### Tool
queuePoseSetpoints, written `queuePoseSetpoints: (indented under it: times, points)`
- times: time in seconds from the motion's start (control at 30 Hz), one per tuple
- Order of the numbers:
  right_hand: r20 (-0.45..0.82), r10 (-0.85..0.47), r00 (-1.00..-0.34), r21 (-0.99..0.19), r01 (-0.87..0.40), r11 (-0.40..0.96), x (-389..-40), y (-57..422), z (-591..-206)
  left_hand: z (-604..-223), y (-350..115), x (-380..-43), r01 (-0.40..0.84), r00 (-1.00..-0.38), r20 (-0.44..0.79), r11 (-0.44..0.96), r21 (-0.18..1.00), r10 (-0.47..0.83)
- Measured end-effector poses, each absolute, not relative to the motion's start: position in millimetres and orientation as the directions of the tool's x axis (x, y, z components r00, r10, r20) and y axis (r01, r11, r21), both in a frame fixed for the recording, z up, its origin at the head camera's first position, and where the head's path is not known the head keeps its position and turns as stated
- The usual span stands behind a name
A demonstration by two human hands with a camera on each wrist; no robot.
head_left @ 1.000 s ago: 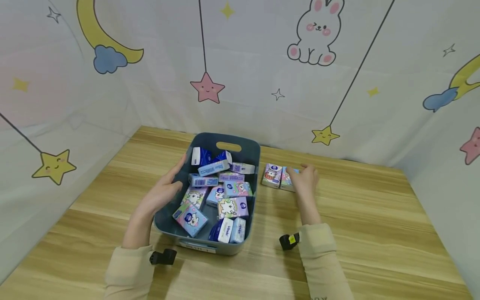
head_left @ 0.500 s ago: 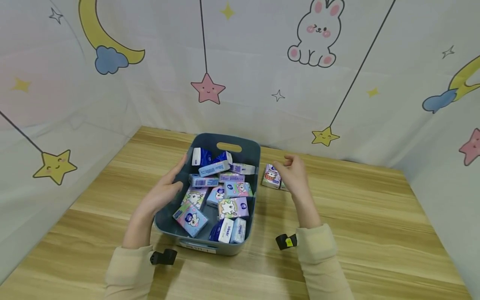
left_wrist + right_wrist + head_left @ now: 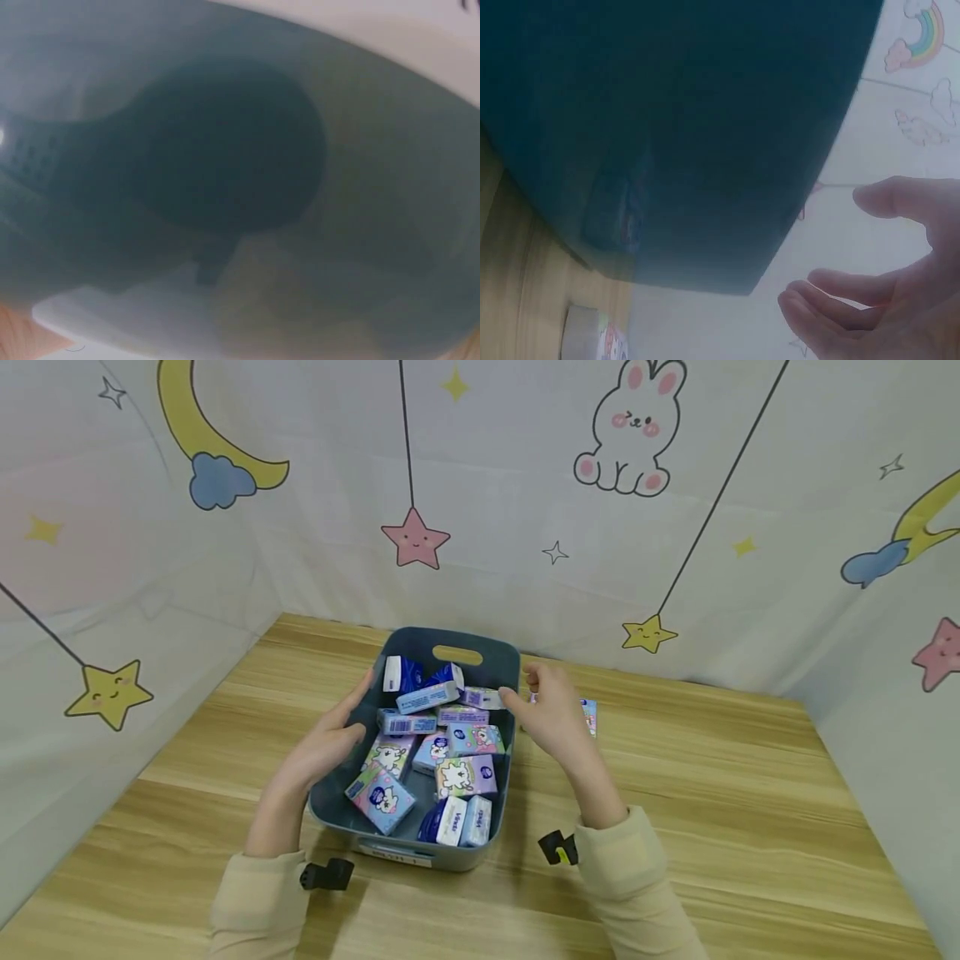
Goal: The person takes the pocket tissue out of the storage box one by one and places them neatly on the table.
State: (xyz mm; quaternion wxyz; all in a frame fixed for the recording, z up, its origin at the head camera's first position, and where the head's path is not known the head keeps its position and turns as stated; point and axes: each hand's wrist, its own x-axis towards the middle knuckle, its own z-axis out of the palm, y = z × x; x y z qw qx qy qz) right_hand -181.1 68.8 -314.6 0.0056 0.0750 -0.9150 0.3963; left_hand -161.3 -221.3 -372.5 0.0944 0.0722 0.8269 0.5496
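Observation:
A blue-grey plastic basket [image 3: 491, 658] stands on the wooden table, holding several small tissue packs [image 3: 466, 775] in blue, purple and white. My left hand [image 3: 322, 747] rests at its left rim, fingers straight along the edge and thumb over the rim. My right hand [image 3: 557, 714] hovers at the right rim. In the right wrist view, that hand [image 3: 877, 289] has thumb and fingers apart with nothing between them. Behind it on the table lie two tissue packs, mostly hidden; a light blue pack [image 3: 590, 717] shows beside the hand. The basket's wall [image 3: 225, 150] fills the left wrist view.
A white cloth [image 3: 495, 585] with printed stars, moons and a rabbit hangs behind and beside the table. The wooden tabletop [image 3: 720, 793] extends to the right of the basket. Black wrist cameras [image 3: 327, 873] sit at both cuffs.
My right hand has moved left from the two tissue packs on the table to the basket's right rim. The left hand, basket and packs have stayed put.

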Motion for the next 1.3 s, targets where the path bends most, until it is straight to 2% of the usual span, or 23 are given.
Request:
queuePoseSetpoints:
  times: [0.23, 0.43, 0.63, 0.83, 1.0, 1.3]
  points:
    - [0.071, -0.199, -0.977, -0.628, -0.199, 0.752, -175, 48, -315, -371, -222, -160, 0.009, -0.971, -0.086, 0.391, 0.920, 0.223]
    - [0.026, -0.237, -0.971, -0.479, -0.220, 0.850, -177, 30, -320, -371, -222, -160, 0.010, -0.972, -0.084, 0.394, 0.919, 0.220]
    - [0.027, -0.268, -0.963, -0.303, -0.263, 0.916, -180, 15, -328, -371, -222, -159, 0.003, -0.971, -0.090, 0.389, 0.921, 0.220]
    - [0.026, -0.287, -0.957, -0.073, -0.288, 0.955, -185, 7, -338, -371, -222, -159, 0.007, -0.970, -0.087, 0.380, 0.925, 0.229]
    - [-0.050, -0.266, -0.963, 0.096, -0.269, 0.958, -189, 1, -344, -371, -222, -159, 0.017, -0.970, -0.077, 0.377, 0.926, 0.232]
    - [-0.133, -0.248, -0.960, 0.195, -0.270, 0.943, -196, -4, -350, -370, -222, -158, 0.021, -0.970, -0.066, 0.354, 0.935, 0.234]
